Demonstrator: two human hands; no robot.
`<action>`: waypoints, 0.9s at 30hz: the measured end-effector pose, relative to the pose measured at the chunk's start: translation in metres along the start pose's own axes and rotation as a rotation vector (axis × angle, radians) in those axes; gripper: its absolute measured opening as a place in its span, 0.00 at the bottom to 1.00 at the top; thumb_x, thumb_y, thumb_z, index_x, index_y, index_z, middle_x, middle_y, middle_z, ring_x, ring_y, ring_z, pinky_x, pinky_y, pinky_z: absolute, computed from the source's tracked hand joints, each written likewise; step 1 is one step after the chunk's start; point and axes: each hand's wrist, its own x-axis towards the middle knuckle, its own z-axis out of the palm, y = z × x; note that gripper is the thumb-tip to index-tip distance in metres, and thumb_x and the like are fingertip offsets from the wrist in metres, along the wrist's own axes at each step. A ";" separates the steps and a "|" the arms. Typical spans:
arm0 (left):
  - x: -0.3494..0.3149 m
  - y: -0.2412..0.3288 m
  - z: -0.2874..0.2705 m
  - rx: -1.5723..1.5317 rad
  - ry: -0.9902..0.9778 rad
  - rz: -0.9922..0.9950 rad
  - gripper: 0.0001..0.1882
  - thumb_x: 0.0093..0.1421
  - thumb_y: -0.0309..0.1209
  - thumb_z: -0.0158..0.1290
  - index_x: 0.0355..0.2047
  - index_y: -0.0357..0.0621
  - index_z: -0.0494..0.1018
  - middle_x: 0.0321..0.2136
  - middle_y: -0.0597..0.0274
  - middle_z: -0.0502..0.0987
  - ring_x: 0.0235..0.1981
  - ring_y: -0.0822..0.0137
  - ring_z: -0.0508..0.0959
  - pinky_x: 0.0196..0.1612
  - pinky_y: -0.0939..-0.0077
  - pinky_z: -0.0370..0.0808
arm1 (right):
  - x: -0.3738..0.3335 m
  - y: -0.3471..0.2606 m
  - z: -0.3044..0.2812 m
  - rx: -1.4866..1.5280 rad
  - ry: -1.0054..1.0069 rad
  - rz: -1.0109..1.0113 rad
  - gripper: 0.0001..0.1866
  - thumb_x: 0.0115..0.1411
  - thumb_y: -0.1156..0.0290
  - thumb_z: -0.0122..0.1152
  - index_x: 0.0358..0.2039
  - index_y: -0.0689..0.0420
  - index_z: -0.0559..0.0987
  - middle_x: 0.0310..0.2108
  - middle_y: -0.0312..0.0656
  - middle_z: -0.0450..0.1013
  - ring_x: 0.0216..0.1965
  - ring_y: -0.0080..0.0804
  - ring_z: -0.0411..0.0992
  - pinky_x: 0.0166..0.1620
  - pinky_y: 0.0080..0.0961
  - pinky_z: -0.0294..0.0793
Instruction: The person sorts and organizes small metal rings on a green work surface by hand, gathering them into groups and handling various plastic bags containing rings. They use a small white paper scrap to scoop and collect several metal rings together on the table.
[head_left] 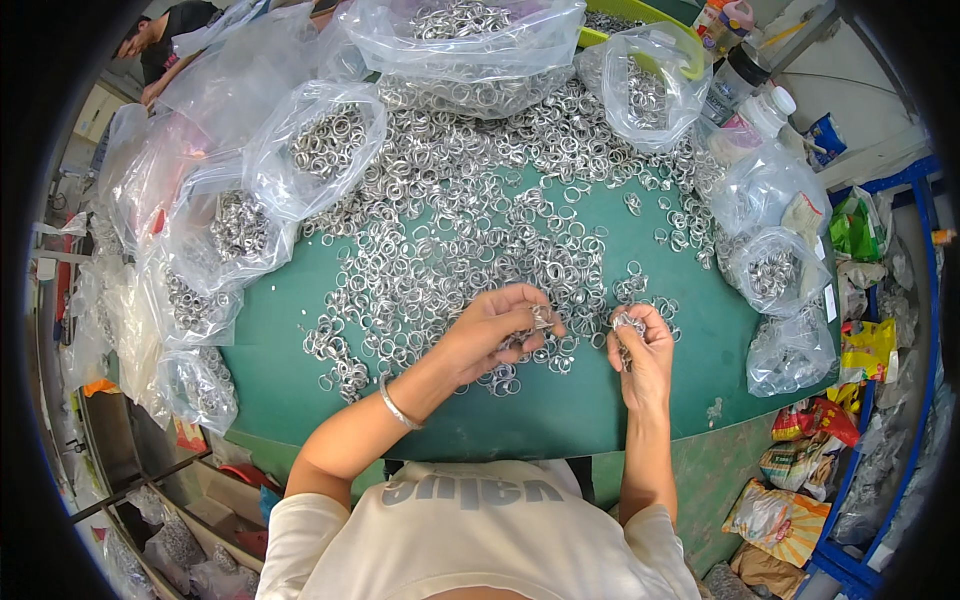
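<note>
A wide heap of silver metal rings (450, 235) covers the middle and back of the green table (560, 425). My left hand (503, 325), with a bangle on its wrist, is at the heap's near edge, fingers curled round a few rings. To its right, my right hand (643, 345) is closed with its thumb and fingers pinching several rings (629, 323). A small cluster of rings (632, 284) lies just beyond the right hand. Some rings under my left hand are hidden by its fingers.
Clear plastic bags of rings stand around the table: one at the left (240, 225), one at the back (465, 60), one at the right (775, 270). A blue shelf rack (935, 250) holds coloured packets. Another person (170, 40) is at the far left.
</note>
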 end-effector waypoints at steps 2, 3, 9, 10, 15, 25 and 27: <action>-0.002 0.000 -0.003 -0.142 -0.113 -0.054 0.09 0.56 0.21 0.47 0.37 0.43 0.69 0.33 0.50 0.75 0.21 0.74 0.67 0.12 0.91 0.55 | -0.003 -0.003 0.005 0.085 -0.042 0.079 0.07 0.55 0.84 0.54 0.34 0.60 0.72 0.33 0.42 0.72 0.18 0.21 0.64 0.16 0.14 0.57; -0.004 -0.001 -0.004 -0.140 -0.122 -0.040 0.09 0.55 0.21 0.47 0.38 0.42 0.70 0.33 0.50 0.75 0.21 0.73 0.67 0.12 0.91 0.56 | -0.005 -0.005 0.008 0.128 -0.064 0.119 0.08 0.55 0.84 0.54 0.35 0.60 0.72 0.33 0.42 0.72 0.18 0.22 0.65 0.15 0.14 0.57; -0.011 -0.007 -0.008 -0.191 -0.185 0.006 0.13 0.53 0.20 0.47 0.40 0.36 0.71 0.35 0.51 0.75 0.25 0.71 0.70 0.14 0.90 0.60 | -0.011 -0.003 0.000 0.495 -0.229 0.379 0.12 0.57 0.72 0.52 0.42 0.59 0.72 0.37 0.45 0.68 0.33 0.36 0.70 0.19 0.19 0.68; -0.013 -0.008 -0.008 -0.147 -0.165 0.024 0.13 0.53 0.21 0.47 0.40 0.36 0.71 0.35 0.51 0.75 0.26 0.71 0.71 0.15 0.90 0.61 | -0.012 -0.001 0.002 0.524 -0.247 0.393 0.12 0.58 0.71 0.52 0.42 0.59 0.72 0.37 0.45 0.68 0.34 0.36 0.69 0.19 0.19 0.69; -0.029 -0.016 0.002 0.009 -0.117 -0.007 0.12 0.56 0.24 0.47 0.41 0.37 0.72 0.34 0.57 0.75 0.28 0.72 0.75 0.16 0.89 0.64 | -0.019 0.016 0.008 0.651 -0.323 0.456 0.10 0.61 0.64 0.52 0.36 0.58 0.72 0.36 0.44 0.67 0.36 0.34 0.70 0.22 0.19 0.71; -0.042 -0.050 -0.005 -0.450 -0.047 -0.187 0.09 0.60 0.29 0.51 0.41 0.42 0.72 0.36 0.63 0.75 0.36 0.71 0.78 0.17 0.88 0.67 | -0.039 0.008 0.025 0.005 -0.236 0.298 0.03 0.57 0.75 0.60 0.30 0.61 0.76 0.20 0.36 0.70 0.13 0.17 0.62 0.15 0.15 0.58; -0.040 -0.058 -0.013 -0.429 -0.076 -0.139 0.10 0.60 0.28 0.51 0.42 0.42 0.72 0.38 0.63 0.75 0.38 0.71 0.77 0.18 0.88 0.68 | -0.035 -0.002 0.017 -0.241 -0.076 0.119 0.04 0.56 0.74 0.61 0.30 0.61 0.77 0.14 0.33 0.67 0.11 0.15 0.59 0.15 0.14 0.55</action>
